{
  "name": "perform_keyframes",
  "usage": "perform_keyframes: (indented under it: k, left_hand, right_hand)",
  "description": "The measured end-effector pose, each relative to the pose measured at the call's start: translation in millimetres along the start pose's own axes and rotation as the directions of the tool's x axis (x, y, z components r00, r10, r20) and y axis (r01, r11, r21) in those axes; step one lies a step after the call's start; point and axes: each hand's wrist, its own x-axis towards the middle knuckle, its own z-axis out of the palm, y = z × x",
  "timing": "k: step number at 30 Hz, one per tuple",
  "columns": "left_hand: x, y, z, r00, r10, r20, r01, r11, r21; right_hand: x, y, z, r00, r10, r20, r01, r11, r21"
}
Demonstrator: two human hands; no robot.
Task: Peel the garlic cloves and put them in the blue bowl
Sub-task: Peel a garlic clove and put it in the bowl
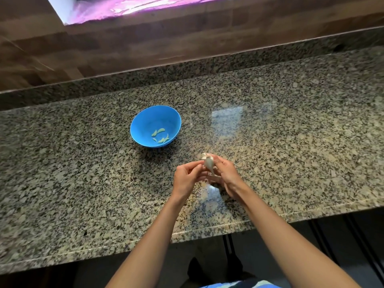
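**A:** How far along is it?

**B:** Partway, I'd judge; the blue bowl (143, 121) sits on the granite counter (295, 138) at about ten o'clock from the hands, and some five peeled cloves (161, 136) lie in its bottom.

**A:** And what's being worked on?

**B:** The left hand (188, 176) has its fingers curled and pinches the nine o'clock side of a garlic piece (208, 164), pale, with a papery tail hanging down; the right hand (225, 173) grips the same piece from three o'clock; whether it's a single clove or a bulb remnant I cannot tell.

**A:** What remains?

**B:** At least this piece to strip and drop in; no other unpeeled garlic shows, though the speckled stone could hide skins.

**A:** Anything in the way?

**B:** Nothing lies between hands and bowl; a pale reflection (227, 119) sits at one o'clock from the hands; a wood-panelled wall (124, 44) and a pink glare (135, 7) lie beyond at twelve.
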Motion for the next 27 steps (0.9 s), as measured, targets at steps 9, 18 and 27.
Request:
perform_keyframes:
  k: [9,18,27]
  left_hand:
    - [-7.3,1.1,0.0,0.999,-0.043,-0.011,0.041,0.991,-0.127]
    - [-11.5,6.2,-10.6,0.996,-0.091,0.001,0.090,0.980,-0.178]
    - [-8.1,10.2,-17.9,0.999,-0.048,-0.024,0.048,0.999,-0.014]
  right_hand:
    - [-6.0,1.9,-2.3,0.992,-0.105,0.071,0.118,0.970,-0.211]
    - [-6.0,-1.5,-6.1,0.960,-0.212,0.185,0.277,0.821,-0.499]
    - [-3.0,-1.7,-1.7,0.915,-0.283,0.289,0.404,0.607,-0.685]
